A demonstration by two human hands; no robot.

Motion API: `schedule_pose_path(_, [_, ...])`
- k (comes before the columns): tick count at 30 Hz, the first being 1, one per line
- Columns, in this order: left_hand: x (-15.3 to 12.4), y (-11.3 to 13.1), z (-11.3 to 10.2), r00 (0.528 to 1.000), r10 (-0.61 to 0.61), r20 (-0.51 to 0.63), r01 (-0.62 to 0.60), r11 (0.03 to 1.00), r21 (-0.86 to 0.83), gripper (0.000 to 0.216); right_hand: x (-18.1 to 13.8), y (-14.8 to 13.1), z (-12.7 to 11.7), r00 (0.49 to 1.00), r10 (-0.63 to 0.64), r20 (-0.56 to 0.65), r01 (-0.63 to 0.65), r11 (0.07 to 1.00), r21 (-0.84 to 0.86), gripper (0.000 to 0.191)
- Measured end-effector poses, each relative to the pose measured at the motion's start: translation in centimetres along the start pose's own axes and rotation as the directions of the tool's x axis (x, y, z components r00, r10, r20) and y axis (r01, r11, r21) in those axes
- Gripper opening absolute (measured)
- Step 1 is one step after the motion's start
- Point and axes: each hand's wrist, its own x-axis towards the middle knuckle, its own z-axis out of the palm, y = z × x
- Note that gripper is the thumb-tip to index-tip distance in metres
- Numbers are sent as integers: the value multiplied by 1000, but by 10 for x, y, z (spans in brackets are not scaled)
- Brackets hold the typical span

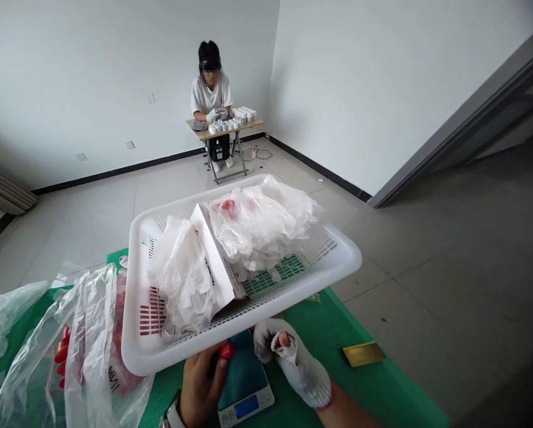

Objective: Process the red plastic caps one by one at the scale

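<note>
A white perforated plastic tray point(230, 279) fills the middle of the view, holding crumpled clear plastic bags point(257, 223), more bagged film point(183, 276) and a folded white card point(213, 255). My left hand point(201, 380), with a watch on its wrist, sits just below the tray's near rim, its fingers around a small red object point(226, 351). My right hand point(298, 362) wears a white knit glove with a red cuff, and one fingertip shows through its end. It is close to the near rim. A digital scale point(243, 380) lies between my hands, partly under the tray.
A green mat point(373, 380) covers the table, with a gold card point(363, 353) to the right. Clear bags with red contents point(99, 351) lie to the left. Farther off, a seated person in white gloves works at a folding table point(225, 131) with several white items.
</note>
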Motion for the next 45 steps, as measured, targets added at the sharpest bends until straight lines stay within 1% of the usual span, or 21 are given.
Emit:
schedule_pose_path(4, [-16, -3, 11, 999, -33, -4, 33, 999, 28, 27, 0, -5, -4, 999, -9, 44, 13, 995, -99, 28])
schedule_pose_path(8, [-25, -8, 22, 996, -82, -42, 85, 994, 71, 29, 5, -13, -6, 995, -36, 96, 48, 991, -125, 26])
schedule_pose_path(10, [-23, -12, 21, 998, -58, -30, 61, 994, 96, 28, 5, -13, -6, 993, -47, 111, 61, 990, -127, 25])
schedule_pose_path(14, [-13, -15, 13, 990, 103, 96, -110, 991, 74, 25, 4, -6, -7, 994, -55, 92, 66, 991, -119, 27])
schedule_pose_path(17, [-6, -8, 9, 977, 100, 190, -135, 974, 180, 27, 6, 0, -11, 997, -58, 45, 62, 992, -107, 29])
schedule_pose_path(18, [-5, -4, 8, 958, 136, 254, -192, 959, 208, 26, 7, 2, -13, 998, -60, 26, 62, 993, -103, 35])
schedule_pose_path(20, [-5, 5, 5, 893, 263, 365, -351, 915, 198, 24, 8, 4, -14, 998, -61, 10, 62, 993, -98, 49])
schedule_pose_path(22, [-7, 13, 2, 807, 330, 489, -449, 882, 146, 27, 6, 4, -11, 994, -105, -12, 103, 990, -97, 53])
schedule_pose_path(24, [-10, 21, -2, 737, 421, 528, -547, 831, 101, 28, 2, 2, -4, 986, -167, -5, 165, 980, -112, 52])
schedule_pose_path(26, [-11, 28, -6, 686, 555, 471, -655, 753, 66, 24, -4, 0, 5, 977, -213, 14, 213, 968, -131, 51])
schedule_pose_path(27, [-11, 31, -8, 674, 607, 421, -694, 716, 79, 21, -7, -2, 9, 975, -223, 24, 224, 966, -131, 51])
schedule_pose_path(29, [-9, 37, -13, 643, 696, 320, -762, 624, 173, 16, -11, -4, 16, 975, -217, 43, 221, 968, -116, 49])
schedule_pose_path(31, [-7, 41, -19, 619, 746, 247, -781, 547, 302, 12, -13, -5, 20, 981, -189, 44, 192, 976, -102, 48])
schedule_pose_path(32, [-6, 43, -21, 618, 755, 220, -771, 529, 354, 11, -13, -6, 21, 984, -173, 40, 177, 979, -98, 47])
schedule_pose_path(33, [-6, 45, -23, 634, 749, 192, -749, 533, 394, 10, -13, -7, 22, 986, -160, 36, 163, 982, -94, 47])
schedule_pose_path(34, [-5, 47, -25, 664, 730, 159, -715, 558, 421, 10, -13, -8, 22, 988, -148, 38, 151, 985, -88, 46])
schedule_pose_path(37, [-6, 51, -23, 801, 597, 32, -547, 710, 443, 16, -11, -12, 23, 987, -143, 70, 148, 986, -78, 47])
schedule_pose_path(39, [-7, 51, -19, 861, 509, -23, -452, 784, 425, 18, -10, -13, 22, 981, -170, 94, 180, 977, -112, 47])
schedule_pose_path(41, [-8, 51, -13, 882, 471, -34, -417, 810, 413, 16, -10, -14, 21, 972, -202, 116, 220, 961, -168, 47])
schedule_pose_path(43, [-8, 49, -9, 887, 461, -24, -412, 814, 410, 15, -9, -14, 20, 967, -222, 129, 245, 946, -212, 47])
schedule_pose_path(45, [-8, 48, -6, 889, 458, -13, -414, 815, 406, 14, -7, -13, 18, 967, -231, 111, 251, 943, -217, 46])
